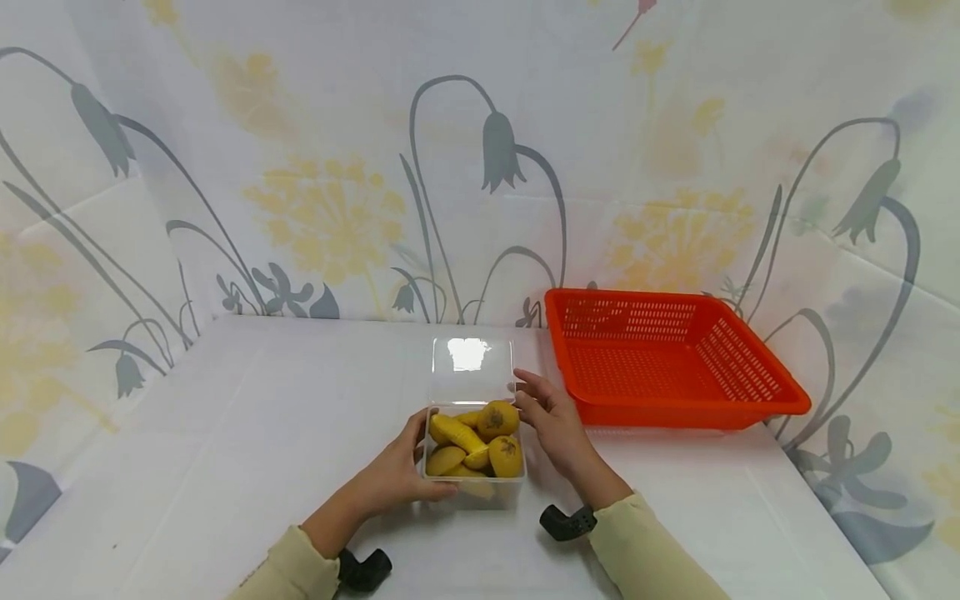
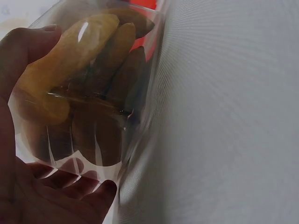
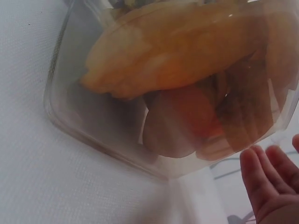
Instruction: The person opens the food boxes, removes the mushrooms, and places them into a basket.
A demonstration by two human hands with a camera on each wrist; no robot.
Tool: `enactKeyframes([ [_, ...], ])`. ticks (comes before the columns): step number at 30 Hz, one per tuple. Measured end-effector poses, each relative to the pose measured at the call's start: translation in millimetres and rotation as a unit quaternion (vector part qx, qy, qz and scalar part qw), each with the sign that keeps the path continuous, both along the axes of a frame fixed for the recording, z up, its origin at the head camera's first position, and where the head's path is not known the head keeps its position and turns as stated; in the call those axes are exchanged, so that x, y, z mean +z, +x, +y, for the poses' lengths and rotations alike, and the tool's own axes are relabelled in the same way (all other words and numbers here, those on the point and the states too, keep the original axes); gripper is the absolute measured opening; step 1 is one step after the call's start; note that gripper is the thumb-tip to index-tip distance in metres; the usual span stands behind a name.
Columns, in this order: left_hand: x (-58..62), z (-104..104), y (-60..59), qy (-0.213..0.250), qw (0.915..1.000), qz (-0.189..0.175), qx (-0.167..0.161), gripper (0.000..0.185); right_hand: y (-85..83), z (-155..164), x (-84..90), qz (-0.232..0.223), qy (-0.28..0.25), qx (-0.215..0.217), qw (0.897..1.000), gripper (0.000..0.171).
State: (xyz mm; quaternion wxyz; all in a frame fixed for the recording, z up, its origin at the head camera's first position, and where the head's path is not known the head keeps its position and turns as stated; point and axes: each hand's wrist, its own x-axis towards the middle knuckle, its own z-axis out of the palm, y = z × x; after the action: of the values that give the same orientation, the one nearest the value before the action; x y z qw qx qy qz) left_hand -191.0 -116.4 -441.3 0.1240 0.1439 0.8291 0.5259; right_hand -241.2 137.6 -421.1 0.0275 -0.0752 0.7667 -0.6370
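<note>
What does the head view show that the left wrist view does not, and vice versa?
Only the head view shows the bare right hand, the pale yellow fabric sleeves and the small black wrist devices.

Only the left wrist view clearly shows lower, rounded yellow-brown pieces through the clear plastic container.

Both show the bare left hand holding this container of yellow pieces, and the red perforated plastic basket, merely slivers in the wrist view.
</note>
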Motion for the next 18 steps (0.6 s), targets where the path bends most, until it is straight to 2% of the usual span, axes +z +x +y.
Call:
enactKeyframes([
  [5, -0.1, -1.1, -0.7, 0.002, 1.0, -0.002, -0.003, 0.112, 2.6, -2.0, 6.0, 0.016, 0.043, -0.049, 0.998, 0.03],
  [8, -0.3, -2.1, -1.0, 0.004, 1.0, -0.001, -0.006, 0.112, 4.9, -3.5, 7.4, 0.026, 0.075, -0.065, 0.995, 0.028],
  [14, -0.8, -2.5, -1.2, 0.009, 0.9999, -0.008, -0.007, 0.112, 10.3, -5.8, 12.9, 0.062, 0.101, -0.064, 0.991, 0.03],
  [18, -0.5, -2.2, -0.9, 0.014, 0.9998, -0.015, -0.003, 0.113, 15.0, -6.7, 20.6, 0.101, 0.115, -0.05, 0.987, 0.032],
])
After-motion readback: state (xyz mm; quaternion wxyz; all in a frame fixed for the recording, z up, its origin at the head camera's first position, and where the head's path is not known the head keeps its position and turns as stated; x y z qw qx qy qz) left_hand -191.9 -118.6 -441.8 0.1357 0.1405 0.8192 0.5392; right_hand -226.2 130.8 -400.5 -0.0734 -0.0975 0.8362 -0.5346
